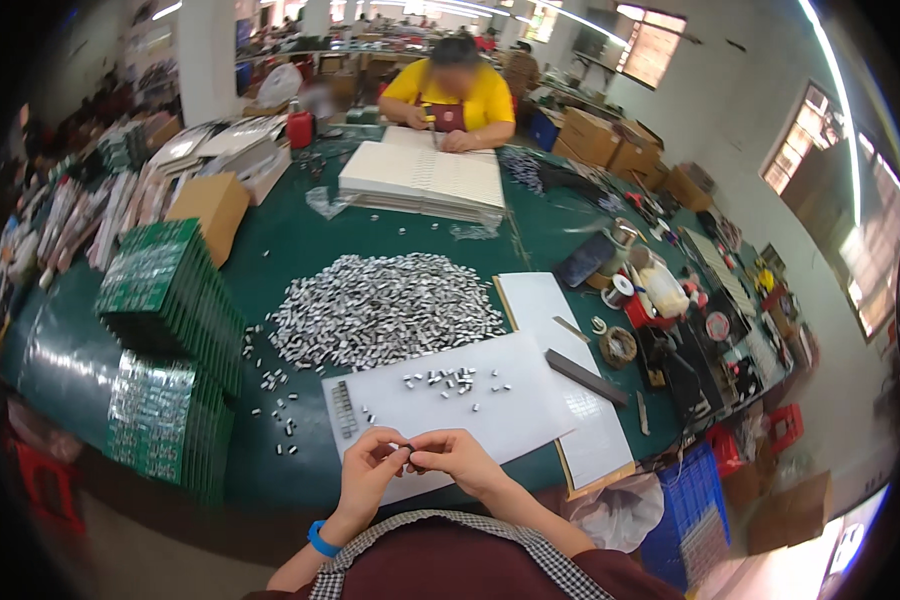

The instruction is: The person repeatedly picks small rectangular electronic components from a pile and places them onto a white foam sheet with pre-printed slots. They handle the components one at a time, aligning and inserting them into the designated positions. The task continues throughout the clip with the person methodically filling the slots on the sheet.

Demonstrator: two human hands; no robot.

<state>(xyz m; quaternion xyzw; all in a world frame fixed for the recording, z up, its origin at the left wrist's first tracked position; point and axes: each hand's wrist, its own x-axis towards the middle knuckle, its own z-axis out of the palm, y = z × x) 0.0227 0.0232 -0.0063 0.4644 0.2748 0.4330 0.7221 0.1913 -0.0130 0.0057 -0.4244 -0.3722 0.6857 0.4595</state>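
Observation:
My left hand [373,462] and my right hand [457,460] meet over the near edge of a white board [530,385]. Their fingertips pinch a small dark part [408,450] between them; its exact kind is too small to tell. On the board lie several loose silver-and-black cylindrical parts [453,380]. At its left end is a neat strip of small parts [344,408] set in a row. Just beyond the board rises a large heap of the same small cylinders [385,310], with some strays to its left.
Stacked green circuit boards [155,275] stand at the left, near a brown cardboard box [210,212]. A dark bar [585,377] crosses the board's right side. Solder wire [618,290] and tools crowd the right. Across the green table [300,235], a person in yellow [485,95] works behind stacked white sheets [420,180].

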